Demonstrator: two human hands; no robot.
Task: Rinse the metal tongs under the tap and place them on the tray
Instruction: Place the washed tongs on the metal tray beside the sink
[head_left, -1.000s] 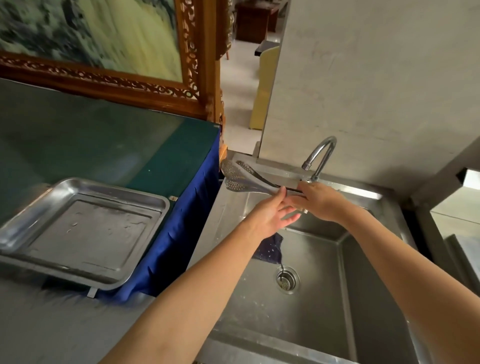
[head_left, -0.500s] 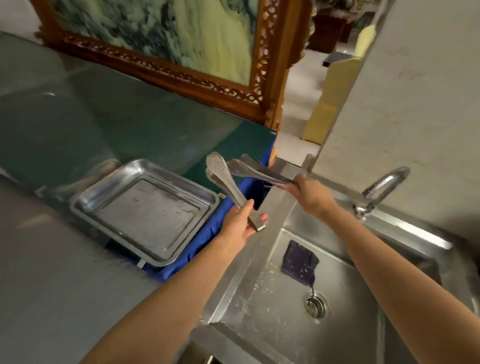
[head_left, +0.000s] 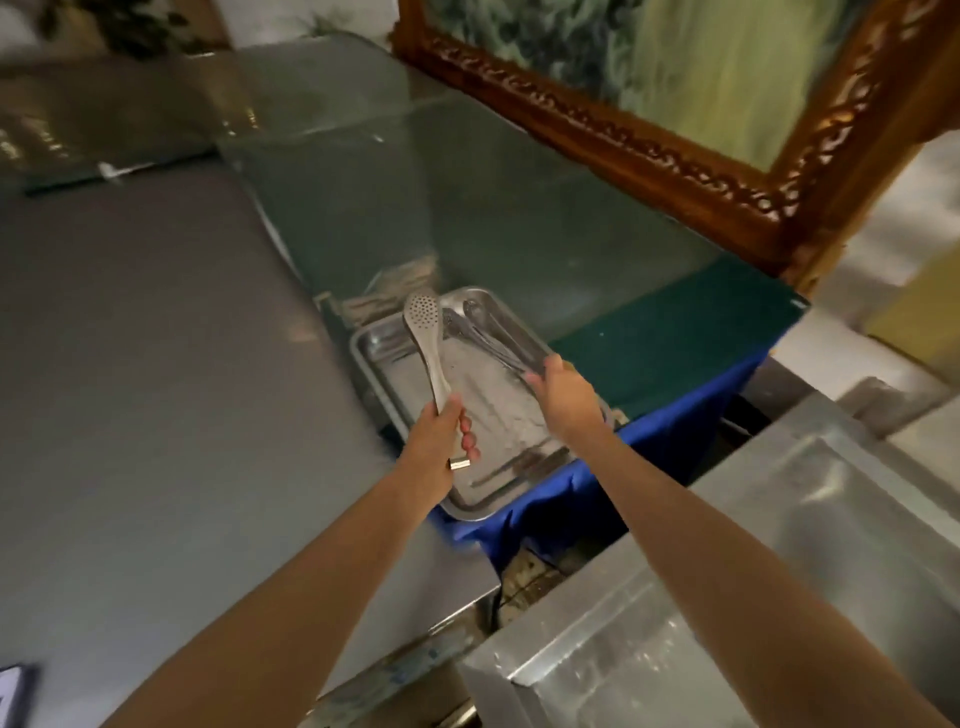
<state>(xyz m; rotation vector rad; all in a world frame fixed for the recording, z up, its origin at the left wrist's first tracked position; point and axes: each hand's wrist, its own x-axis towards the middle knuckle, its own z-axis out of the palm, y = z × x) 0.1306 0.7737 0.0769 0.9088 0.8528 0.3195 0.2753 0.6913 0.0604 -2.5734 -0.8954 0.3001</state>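
The left hand (head_left: 441, 431) has its fingers curled tight round the handle of the perforated tongs (head_left: 427, 338), which are held raised over the steel tray (head_left: 470, 512) with the head toward its far edge. The right hand (head_left: 563, 387) pinches the handle end of the second tongs (head_left: 483, 332), low along the tray's right edge. I cannot tell whether they touch it.

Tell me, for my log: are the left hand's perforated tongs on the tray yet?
Not yet: the left hand grips the perforated tongs by the handle, above the tray.
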